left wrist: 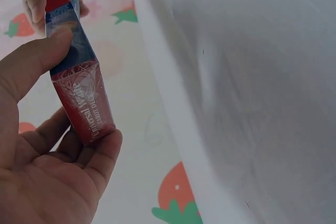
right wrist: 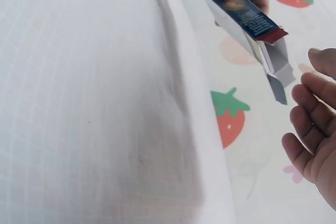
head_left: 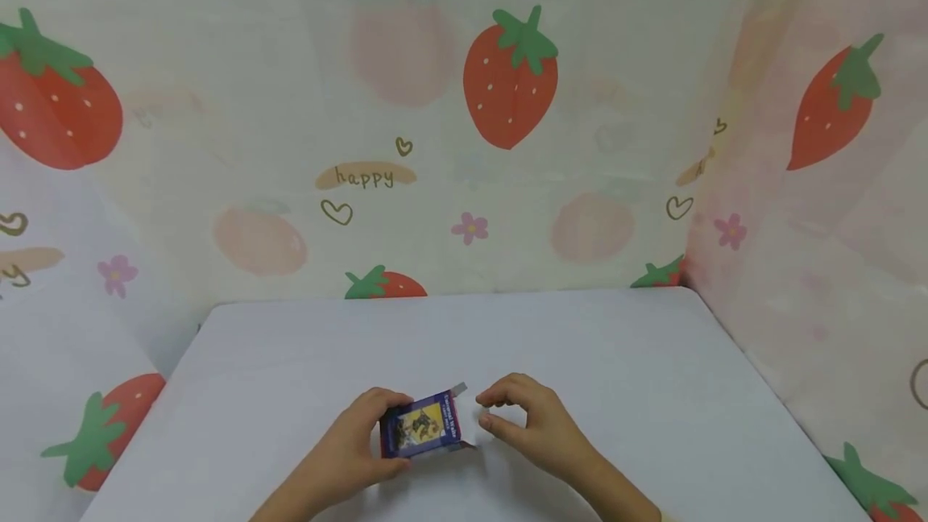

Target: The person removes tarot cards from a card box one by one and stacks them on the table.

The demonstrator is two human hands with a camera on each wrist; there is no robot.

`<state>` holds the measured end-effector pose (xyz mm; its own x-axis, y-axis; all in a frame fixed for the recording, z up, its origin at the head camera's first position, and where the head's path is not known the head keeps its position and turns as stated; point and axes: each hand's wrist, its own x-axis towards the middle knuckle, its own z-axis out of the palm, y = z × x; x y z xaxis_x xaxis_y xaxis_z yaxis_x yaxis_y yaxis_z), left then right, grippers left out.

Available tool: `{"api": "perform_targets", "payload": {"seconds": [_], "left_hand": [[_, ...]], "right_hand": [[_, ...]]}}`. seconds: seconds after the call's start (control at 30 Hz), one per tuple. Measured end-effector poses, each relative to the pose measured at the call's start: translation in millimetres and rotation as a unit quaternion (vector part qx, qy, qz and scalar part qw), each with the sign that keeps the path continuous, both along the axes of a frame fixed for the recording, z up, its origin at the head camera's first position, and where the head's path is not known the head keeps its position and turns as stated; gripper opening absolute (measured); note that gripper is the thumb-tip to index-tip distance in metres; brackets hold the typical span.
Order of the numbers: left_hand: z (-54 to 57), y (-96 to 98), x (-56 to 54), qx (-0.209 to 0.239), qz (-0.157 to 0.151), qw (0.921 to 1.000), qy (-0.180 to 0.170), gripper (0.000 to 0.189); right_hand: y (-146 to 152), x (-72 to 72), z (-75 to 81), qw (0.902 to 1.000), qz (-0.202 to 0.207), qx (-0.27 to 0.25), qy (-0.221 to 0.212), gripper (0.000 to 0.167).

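My left hand [head_left: 354,443] grips a small blue and red card box [head_left: 422,427] by its edges above the table, thumb on one narrow side and fingers on the other. The box is printed "Universal Waite" with a picture on its front. Its end towards my right hand stands open, with white flaps [right wrist: 281,73] folded out and a red tab [right wrist: 273,35] beside them. My right hand [head_left: 542,428] hovers just off that end, thumb and fingers loosely bent and apart, with nothing visible between them. The right wrist view shows a gap between fingertips and flaps. The box's contents are hidden.
A white cloth covers the table [head_left: 623,361] beneath both hands. Behind it and at the sides hangs a pale curtain [head_left: 435,127] printed with strawberries, flowers and hearts. The table's far edge meets this curtain.
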<state>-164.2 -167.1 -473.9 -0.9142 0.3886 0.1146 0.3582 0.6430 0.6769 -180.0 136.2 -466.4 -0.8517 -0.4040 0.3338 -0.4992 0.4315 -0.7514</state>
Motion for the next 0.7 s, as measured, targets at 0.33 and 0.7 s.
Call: {"api": "perform_targets", "payload": {"seconds": [0.33,0.7], "left_hand": [[1.7,7.0,4.7,0.006,-0.003,0.9999,0.011,0.07],[2.9,12.7,6.8,0.017,0.002,0.9998,0.002,0.07]], "right_hand": [[-5,2.2,-4.8,0.9998,-0.003,0.016,-0.015,0.014],[-9,0.4,-11.3,0.9987,-0.017,0.019,-0.044,0.017]]}}
